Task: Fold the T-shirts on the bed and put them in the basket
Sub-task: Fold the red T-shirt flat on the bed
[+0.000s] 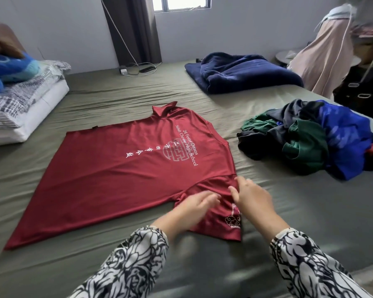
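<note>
A dark red T-shirt [116, 168] with white print lies spread flat, back up, on the green bed sheet [95, 100]. Its near sleeve [222, 220] points toward me. My left hand [196, 203] rests on that sleeve with its fingers fairly straight. My right hand [250, 196] touches the sleeve's edge by the armpit seam, fingers extended over the cloth. A heap of unfolded shirts [310, 136] in blue, green and black lies to the right. No basket is in view.
A folded navy blanket [241, 72] lies at the far right of the bed. Pillows [19, 104] and a blue plush toy [7, 67] sit at the left. Cables and a charger [136, 68] lie by the curtain. Hanging clothes [327, 52] stand at the right.
</note>
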